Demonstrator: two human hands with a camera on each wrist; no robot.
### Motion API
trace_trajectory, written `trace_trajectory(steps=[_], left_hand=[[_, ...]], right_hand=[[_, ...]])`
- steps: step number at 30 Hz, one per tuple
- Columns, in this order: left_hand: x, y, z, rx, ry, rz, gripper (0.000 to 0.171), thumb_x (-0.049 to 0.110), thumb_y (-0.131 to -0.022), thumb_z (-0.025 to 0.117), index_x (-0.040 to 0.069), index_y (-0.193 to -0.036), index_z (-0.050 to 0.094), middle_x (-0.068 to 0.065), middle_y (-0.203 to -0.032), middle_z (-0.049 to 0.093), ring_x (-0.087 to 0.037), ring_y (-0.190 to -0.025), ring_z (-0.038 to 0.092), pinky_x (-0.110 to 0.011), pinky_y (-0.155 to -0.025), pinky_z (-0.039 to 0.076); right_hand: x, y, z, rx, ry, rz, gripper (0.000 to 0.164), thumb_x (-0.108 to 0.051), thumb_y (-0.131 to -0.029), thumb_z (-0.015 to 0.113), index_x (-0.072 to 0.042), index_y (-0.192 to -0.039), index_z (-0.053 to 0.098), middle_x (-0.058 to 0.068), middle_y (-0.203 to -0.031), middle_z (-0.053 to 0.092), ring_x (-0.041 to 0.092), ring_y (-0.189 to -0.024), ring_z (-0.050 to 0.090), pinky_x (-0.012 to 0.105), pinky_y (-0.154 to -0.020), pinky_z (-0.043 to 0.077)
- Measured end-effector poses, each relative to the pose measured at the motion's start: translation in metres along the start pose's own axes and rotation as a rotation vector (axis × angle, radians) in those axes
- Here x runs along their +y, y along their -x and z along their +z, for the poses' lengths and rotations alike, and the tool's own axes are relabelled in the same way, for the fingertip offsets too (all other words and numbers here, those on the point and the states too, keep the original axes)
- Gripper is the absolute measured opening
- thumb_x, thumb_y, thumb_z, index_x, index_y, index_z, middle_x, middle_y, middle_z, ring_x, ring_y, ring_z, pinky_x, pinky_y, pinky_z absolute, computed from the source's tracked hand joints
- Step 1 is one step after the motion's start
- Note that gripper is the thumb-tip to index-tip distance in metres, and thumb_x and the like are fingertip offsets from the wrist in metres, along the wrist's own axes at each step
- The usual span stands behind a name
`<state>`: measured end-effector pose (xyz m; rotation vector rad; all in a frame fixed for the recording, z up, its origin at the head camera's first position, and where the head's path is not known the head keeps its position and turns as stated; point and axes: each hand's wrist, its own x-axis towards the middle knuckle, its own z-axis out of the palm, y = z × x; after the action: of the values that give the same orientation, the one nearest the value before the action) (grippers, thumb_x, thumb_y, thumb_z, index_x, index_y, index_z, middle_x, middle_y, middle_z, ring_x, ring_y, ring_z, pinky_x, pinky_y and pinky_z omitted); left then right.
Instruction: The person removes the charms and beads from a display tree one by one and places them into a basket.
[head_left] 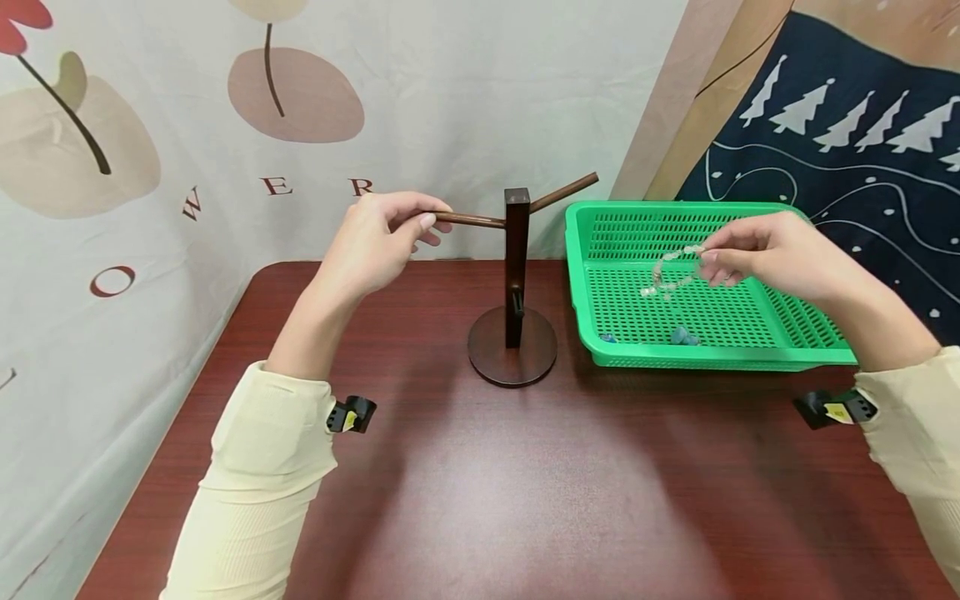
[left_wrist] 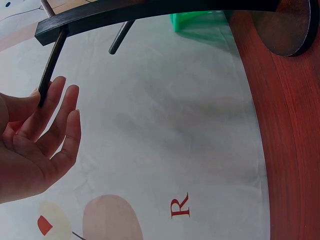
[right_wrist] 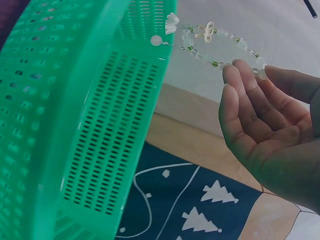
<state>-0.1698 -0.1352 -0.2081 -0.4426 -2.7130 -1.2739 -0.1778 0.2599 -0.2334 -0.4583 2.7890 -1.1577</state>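
**Bracelet lifted over the basket, stand steadied**

On the dark red table (head_left: 525,500) sat a green basket (head_left: 817,357) at the far right. Left of it stood a wooden stand (head_left: 516,283). The left hand (head_left: 378,242) pinched its left arm (head_left: 468,220), seemingly to steady it. The right hand (head_left: 772,254) pinched a beaded bracelet (head_left: 670,271) above the basket, letting it dangle free.

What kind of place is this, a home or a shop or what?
Probably a staged recording corner: printed cloth backdrops hang behind a red-brown table bearing only a wooden stand and a green basket.
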Motion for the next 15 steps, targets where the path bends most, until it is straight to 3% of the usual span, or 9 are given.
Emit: trace_trajectory(steps=[15], left_hand=[[0.001,0.0,0.0,-0.002,0.008,-0.009,0.022,0.006,-0.093,0.049,0.011,-0.107,0.066,-0.003,-0.094,0.067,-0.015,-0.085,0.063,-0.03,-0.07,0.046]], right_hand=[[0.026,0.015,0.012,-0.141,0.029,0.054,0.017,-0.004,-0.092,0.051,0.007,-0.101,0.061,0.009,-0.078,0.063,0.017,-0.066,0.06,0.029,-0.059,0.051]])
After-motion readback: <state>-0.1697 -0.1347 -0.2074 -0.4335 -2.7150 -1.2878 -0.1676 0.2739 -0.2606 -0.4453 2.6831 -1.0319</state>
